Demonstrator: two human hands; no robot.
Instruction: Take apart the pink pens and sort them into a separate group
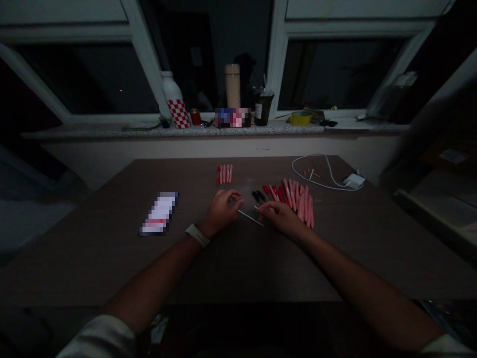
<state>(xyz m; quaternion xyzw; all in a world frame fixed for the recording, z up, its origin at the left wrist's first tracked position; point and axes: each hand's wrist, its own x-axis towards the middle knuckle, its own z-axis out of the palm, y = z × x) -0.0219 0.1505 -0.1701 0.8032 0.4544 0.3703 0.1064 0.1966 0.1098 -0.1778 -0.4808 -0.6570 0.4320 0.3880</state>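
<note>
My left hand (222, 210) rests curled on the dark wood-grain table (93, 263), its fingertips at the end of a thin pale pen refill (250, 218). The refill seems pinched there. My right hand (282, 219) lies just to the right, its fingers reaching toward a small pale tip, and what it holds is hard to tell. Beside it lie a heap of pink pen barrels (300, 203) and red and black pen parts (270, 194). A small row of pink pens (224, 174) lies farther ahead.
A pixelated flat phone-like object (159, 214) lies left of my hands. A white charger (354, 180) and its cable lie at the far right of the table. Bottles, cups and tape stand on the stone window sill (167, 131) beyond the table.
</note>
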